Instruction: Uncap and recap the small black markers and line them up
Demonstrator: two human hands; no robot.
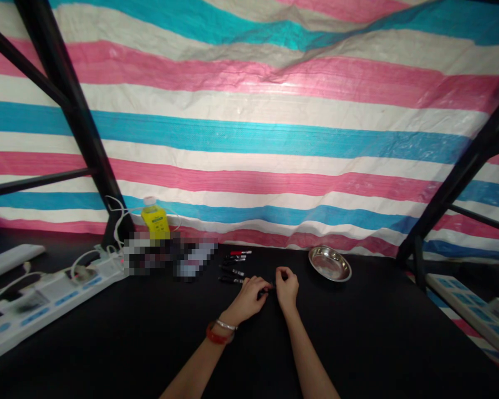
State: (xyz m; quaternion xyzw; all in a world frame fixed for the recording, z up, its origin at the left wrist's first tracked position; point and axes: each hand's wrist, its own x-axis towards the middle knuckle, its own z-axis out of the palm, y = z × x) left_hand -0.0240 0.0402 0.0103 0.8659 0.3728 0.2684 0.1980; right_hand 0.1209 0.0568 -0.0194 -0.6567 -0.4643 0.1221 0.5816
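My left hand [249, 299], with a red bangle and a silver one at the wrist, is closed low over the black table, its fingers curled round something dark and too small to name. Close to its right, my right hand [286, 288] has its fingers bent together; whatever they hold, if anything, is hidden. Beyond my left hand lie several pens or similar slim items: a red one [240, 253] at the back, a black one [233, 271] nearer, and another black one [229, 279] beside my left fingertips. A round metal dish [330, 264] sits to the right of my right hand.
At the back left stands a yellow bottle [156, 220] near blurred-out items. A long white power strip [54, 299] with cables runs along the left, and another [474, 310] is at the right. Black frame posts flank the black table [374, 343]; a striped sheet hangs behind.
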